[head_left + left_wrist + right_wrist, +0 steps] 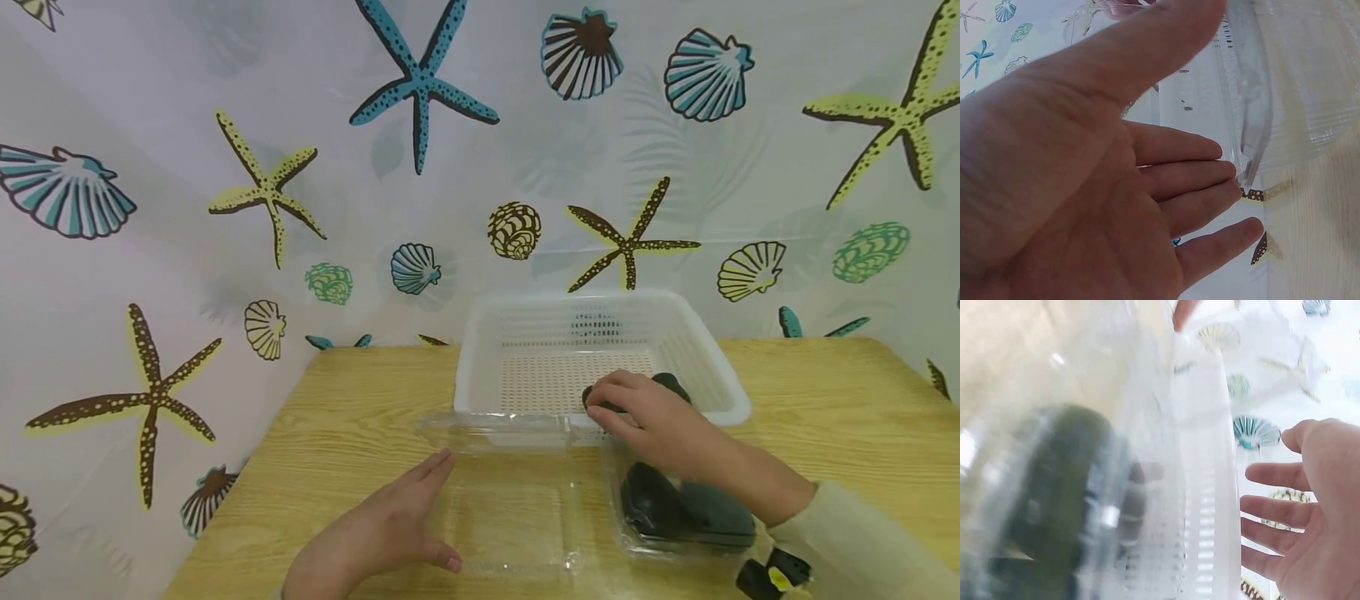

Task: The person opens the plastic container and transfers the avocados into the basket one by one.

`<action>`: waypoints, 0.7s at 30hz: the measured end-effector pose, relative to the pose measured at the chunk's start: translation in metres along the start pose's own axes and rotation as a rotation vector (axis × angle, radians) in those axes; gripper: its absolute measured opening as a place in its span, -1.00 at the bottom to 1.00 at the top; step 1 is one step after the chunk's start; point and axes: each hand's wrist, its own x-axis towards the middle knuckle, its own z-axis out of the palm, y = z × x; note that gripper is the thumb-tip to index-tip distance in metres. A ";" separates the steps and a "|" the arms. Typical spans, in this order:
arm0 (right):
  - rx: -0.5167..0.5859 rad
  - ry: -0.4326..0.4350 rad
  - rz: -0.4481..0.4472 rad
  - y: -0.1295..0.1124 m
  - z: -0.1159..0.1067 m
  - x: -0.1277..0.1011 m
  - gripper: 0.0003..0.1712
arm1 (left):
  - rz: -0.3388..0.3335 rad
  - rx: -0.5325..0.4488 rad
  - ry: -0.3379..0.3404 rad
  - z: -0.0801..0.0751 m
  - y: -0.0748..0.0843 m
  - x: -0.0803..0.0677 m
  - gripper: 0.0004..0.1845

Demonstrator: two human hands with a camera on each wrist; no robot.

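Observation:
A clear plastic clamshell box lies opened on the table. Its lid (510,500) is on the left, and its base (637,546) on the right holds dark green, smooth, rounded things (652,504) whose kind I cannot tell. By the lid's left edge is my left hand (390,525), fingers extended and thumb apart; in the left wrist view its fingertips (1229,169) reach the clear plastic rim. My right hand (660,417) hovers over the box's far side and the basket's front rim. Its palm (1329,519) holds nothing in the right wrist view.
Behind the box stands a white perforated basket (480,358); dark pieces (671,386) show at its front right, partly covered by the right hand. Beside the right sleeve lies a small black item with a yellow spot (780,577). A shell-and-starfish-patterned cloth (465,167) hangs behind the wooden table (360,417).

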 end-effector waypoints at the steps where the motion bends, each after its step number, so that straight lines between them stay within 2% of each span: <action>1: -0.009 0.001 -0.003 -0.003 0.001 -0.003 -0.75 | -0.004 -0.001 -0.002 0.000 0.000 0.000 0.26; 8: -0.091 0.001 -0.048 -0.021 0.007 -0.017 -0.71 | 0.009 0.011 -0.001 0.000 0.001 0.000 0.25; 15: -0.189 0.156 -0.158 -0.034 0.016 -0.030 -0.77 | 0.023 0.014 0.009 0.000 0.001 0.001 0.23; 21: -0.191 0.157 -0.178 -0.042 0.025 -0.037 -0.75 | 0.014 0.022 0.015 0.001 0.002 0.001 0.24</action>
